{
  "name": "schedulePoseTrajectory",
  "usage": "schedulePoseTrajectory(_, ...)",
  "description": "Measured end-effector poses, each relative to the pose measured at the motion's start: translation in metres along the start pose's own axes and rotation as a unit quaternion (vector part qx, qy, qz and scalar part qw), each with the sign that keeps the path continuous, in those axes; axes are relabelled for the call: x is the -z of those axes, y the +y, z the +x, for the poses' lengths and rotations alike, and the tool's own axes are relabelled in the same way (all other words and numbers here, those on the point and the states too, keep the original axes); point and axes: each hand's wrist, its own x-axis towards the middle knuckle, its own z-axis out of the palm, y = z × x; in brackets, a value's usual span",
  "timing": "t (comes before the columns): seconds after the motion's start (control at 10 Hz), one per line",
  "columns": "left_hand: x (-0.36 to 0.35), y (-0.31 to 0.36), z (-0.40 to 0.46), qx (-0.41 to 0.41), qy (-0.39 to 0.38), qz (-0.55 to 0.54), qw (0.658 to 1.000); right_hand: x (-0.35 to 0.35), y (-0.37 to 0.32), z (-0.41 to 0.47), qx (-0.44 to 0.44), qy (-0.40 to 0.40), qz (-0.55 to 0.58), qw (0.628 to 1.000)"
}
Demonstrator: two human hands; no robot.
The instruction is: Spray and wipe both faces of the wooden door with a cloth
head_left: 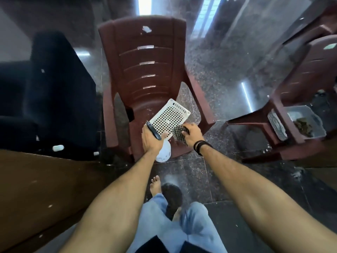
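Step in hand, by my read: picking up or putting down supplies at the chair [145,70], can't tell which; no wiping is going on. Left hand [151,137] is curled round a spray bottle [164,152], black nozzle up, white body hanging below the fist at 6 o'clock. Right hand [193,133] pinches a checked cloth [178,134] bunched in the fingers, just beside the left, at its 3 o'clock. Both hover over the front edge of the seat, near a white perforated basket [170,118] lying on the seat at 12 o'clock of the hands. A brown wooden surface [45,189] at 8 o'clock of the frame may be the door; can't confirm, only part of it shows. Next move, if starting: turn to the door, aim the nozzle at one face, squeeze, follow with the cloth. Count: two hands, one bottle, one cloth, one basket, two brown plastic chairs (second chair [310,84] at 3 o'clock), one grey tub [306,123] under it, one dark seat [54,88] at 9 o'clock.
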Motion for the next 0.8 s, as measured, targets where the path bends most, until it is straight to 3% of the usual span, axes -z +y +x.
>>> schedulePoseTrajectory(0.2, -0.078, 0.003, 0.095, 0.012, 0.046, -0.039, 0.998, -0.019, 0.020, 0.138, 0.064, -0.052, -0.054, 0.995)
schedulePoseTrajectory(0.4, -0.144, -0.039, 0.176, 0.008, 0.082, -0.056, 0.995, -0.055, 0.033, 0.254, 0.127, -0.068, -0.095, 0.985)
schedulePoseTrajectory(0.5, -0.166, -0.065, 0.197, 0.006, 0.088, -0.051, 0.995, -0.087, 0.051, 0.282, 0.125, -0.120, -0.155, 0.973)
schedulePoseTrajectory(0.7, -0.174, -0.078, 0.199, 0.060, 0.029, 0.005, 0.998, -0.097, 0.054, 0.285, 0.128, -0.179, -0.280, 0.934)
schedulePoseTrajectory(0.8, -0.166, -0.066, 0.194, 0.108, -0.037, 0.054, 0.992, -0.081, 0.041, 0.272, 0.114, -0.176, -0.304, 0.930)
